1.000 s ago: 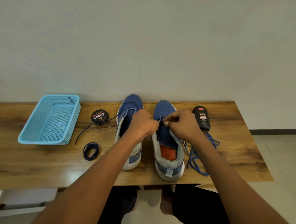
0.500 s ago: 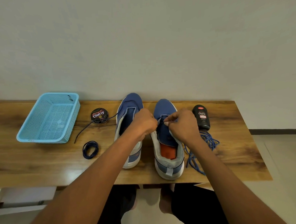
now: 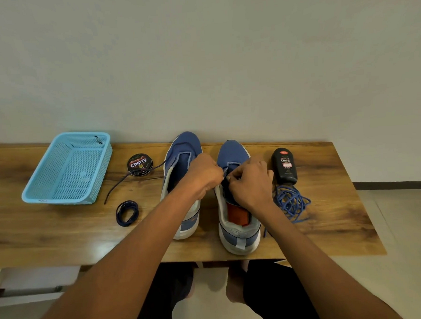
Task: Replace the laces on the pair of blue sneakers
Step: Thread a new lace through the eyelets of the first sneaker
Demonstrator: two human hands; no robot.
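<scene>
Left of the hands sit a blue mesh basket point(image 3: 66, 170) and, nearer, a polish tin point(image 3: 140, 164); right, a black bottle point(image 3: 284, 165), perhaps polish.

Two blue sneakers stand on the surface: the left sneaker point(image 3: 181, 185) under the left hand point(image 3: 203, 176) and the right sneaker point(image 3: 234, 221) under the right hand point(image 3: 251, 184). Two hands, then. One light blue basket point(image 3: 47, 189) lies far to their left. One round polish tin point(image 3: 140, 164) sits between basket and hands. One black polish bottle point(image 3: 284, 165) lies just right of the hands. One coiled dark lace point(image 3: 127, 213), one loose dark lace point(image 3: 118, 186), and one tangle of bright blue lace point(image 3: 292, 201).
</scene>
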